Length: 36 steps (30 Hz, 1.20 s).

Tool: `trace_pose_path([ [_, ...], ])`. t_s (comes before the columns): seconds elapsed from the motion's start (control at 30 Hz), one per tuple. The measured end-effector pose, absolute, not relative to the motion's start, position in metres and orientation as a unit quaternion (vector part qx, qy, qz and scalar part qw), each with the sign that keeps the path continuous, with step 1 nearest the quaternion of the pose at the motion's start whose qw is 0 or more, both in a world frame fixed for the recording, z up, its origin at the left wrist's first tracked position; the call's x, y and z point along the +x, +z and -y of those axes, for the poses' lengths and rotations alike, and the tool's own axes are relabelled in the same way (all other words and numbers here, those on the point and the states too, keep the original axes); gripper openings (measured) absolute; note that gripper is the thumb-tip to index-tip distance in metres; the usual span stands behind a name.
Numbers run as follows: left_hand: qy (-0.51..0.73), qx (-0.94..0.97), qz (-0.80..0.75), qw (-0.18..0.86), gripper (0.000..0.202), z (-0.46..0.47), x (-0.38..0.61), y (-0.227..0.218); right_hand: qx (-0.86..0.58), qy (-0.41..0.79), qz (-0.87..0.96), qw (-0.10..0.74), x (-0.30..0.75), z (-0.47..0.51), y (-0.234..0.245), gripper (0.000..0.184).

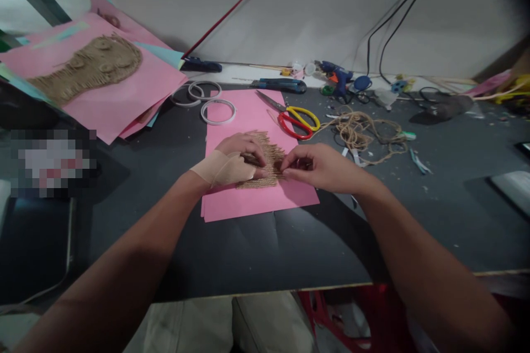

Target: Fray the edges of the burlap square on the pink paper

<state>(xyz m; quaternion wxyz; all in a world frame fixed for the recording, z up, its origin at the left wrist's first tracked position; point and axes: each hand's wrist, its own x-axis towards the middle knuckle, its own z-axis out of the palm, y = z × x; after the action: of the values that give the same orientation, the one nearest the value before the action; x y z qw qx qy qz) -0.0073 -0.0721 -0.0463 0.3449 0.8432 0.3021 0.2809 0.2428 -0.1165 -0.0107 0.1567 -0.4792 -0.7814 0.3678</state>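
Note:
A pink sheet of paper (248, 116) lies on the dark table (232, 248). On it sits a patch of jute twine rows (273, 155). My left hand (240, 157), wrapped in a beige bandage at the thumb base, presses fingers down on the patch's left side. My right hand (317, 165) pinches the patch's right edge with fingertips together. Both hands touch the twine patch.
Red and yellow scissors (296, 118) lie just behind the sheet, loose twine (364, 135) to their right. Three tape rings (205, 99) sit at the back left. More pink sheets with a twine shape (89, 66) lie far left. A glue gun (339, 77) and a cutter (279, 85) rest by the wall.

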Motion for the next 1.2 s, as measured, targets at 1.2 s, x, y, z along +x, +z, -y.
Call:
trace_pose_path([
  [1.2, 0.269, 0.846, -0.33, 0.322, 0.019, 0.07, -0.007, -0.048, -0.582, 0.27, 0.743, 0.192, 0.233, 0.112, -0.026, 0.019],
])
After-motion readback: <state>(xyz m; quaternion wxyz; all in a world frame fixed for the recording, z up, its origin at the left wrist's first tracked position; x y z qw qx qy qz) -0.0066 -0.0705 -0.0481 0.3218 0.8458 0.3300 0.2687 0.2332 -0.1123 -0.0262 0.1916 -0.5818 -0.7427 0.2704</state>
